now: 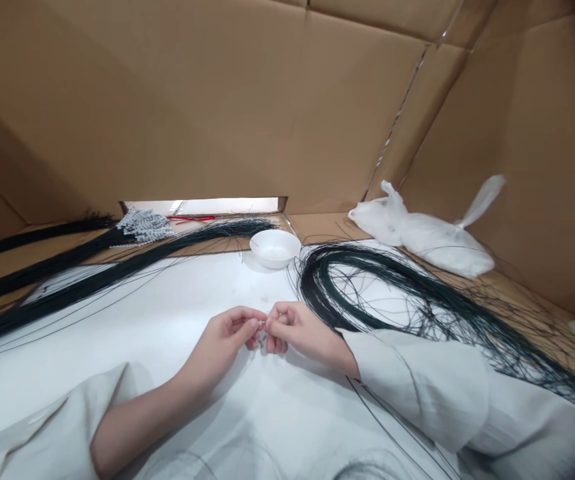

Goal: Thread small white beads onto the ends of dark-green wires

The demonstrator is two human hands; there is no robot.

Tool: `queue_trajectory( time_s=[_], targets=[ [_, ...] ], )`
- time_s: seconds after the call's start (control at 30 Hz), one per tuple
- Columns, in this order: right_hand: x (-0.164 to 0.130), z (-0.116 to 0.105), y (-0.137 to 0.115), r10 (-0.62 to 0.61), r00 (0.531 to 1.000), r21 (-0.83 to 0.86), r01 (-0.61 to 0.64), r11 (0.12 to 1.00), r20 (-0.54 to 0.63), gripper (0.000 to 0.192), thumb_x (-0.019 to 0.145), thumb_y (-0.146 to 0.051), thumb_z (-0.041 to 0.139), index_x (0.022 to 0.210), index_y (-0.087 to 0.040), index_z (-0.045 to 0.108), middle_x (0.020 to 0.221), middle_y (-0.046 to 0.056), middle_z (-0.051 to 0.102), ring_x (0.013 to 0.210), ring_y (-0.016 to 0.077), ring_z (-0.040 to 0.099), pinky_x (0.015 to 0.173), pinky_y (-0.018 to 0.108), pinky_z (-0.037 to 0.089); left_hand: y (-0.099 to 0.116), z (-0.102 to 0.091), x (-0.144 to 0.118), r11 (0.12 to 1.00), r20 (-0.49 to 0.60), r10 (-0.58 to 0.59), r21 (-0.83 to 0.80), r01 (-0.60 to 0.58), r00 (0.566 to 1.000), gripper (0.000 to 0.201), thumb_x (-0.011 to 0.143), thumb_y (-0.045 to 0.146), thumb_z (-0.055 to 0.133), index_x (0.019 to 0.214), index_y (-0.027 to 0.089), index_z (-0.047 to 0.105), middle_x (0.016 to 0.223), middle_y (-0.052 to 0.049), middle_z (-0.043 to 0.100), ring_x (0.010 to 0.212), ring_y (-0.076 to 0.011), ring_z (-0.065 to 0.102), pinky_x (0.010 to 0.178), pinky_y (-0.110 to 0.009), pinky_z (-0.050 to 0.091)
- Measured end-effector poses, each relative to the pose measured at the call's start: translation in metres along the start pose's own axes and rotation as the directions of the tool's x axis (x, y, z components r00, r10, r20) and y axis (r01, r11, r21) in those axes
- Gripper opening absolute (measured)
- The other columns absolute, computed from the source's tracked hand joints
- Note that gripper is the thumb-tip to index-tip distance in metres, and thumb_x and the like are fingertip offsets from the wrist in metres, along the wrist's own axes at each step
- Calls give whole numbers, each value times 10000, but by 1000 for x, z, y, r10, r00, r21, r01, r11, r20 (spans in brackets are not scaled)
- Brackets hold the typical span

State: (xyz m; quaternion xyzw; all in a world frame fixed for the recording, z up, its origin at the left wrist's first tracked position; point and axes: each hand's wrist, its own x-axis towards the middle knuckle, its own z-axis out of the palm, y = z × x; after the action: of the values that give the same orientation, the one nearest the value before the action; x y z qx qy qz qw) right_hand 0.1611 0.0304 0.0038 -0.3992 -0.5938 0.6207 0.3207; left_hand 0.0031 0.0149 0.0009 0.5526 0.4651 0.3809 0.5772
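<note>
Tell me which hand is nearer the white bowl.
Right, slightly. The right hand lies almost straight below the bowl; the left hand sits below and further left. Both pinch something tiny together.

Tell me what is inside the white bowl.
The white bowl looks empty on the far inner wall; the near rim hides its bottom, so small pieces there cannot be ruled out. Dark wires lie beside it.

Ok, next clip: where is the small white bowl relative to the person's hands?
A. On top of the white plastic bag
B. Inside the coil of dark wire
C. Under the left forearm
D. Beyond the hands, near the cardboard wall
D. The white bowl sits on the white table surface past the left hand and right hand, close to the cardboard wall, just left of the dark wire coil.
</note>
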Motion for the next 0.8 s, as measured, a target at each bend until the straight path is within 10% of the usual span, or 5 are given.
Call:
queue_trajectory(
  time_s=[0.8],
  targets=[
    [1, -1, 3, 10, 1000, 7, -10, 1000, -8, 105, 733, -198, 514, 650, -142, 482, 505, -1, 591, 440, 64, 495, 458, 177, 392, 1, 0, 3, 1000, 25, 5, 1, -5, 1000, 157, 764, 283, 548, 826, 142, 579, 681, -9, 584, 609, -111, 502, 612, -237, 387]
  ],
)
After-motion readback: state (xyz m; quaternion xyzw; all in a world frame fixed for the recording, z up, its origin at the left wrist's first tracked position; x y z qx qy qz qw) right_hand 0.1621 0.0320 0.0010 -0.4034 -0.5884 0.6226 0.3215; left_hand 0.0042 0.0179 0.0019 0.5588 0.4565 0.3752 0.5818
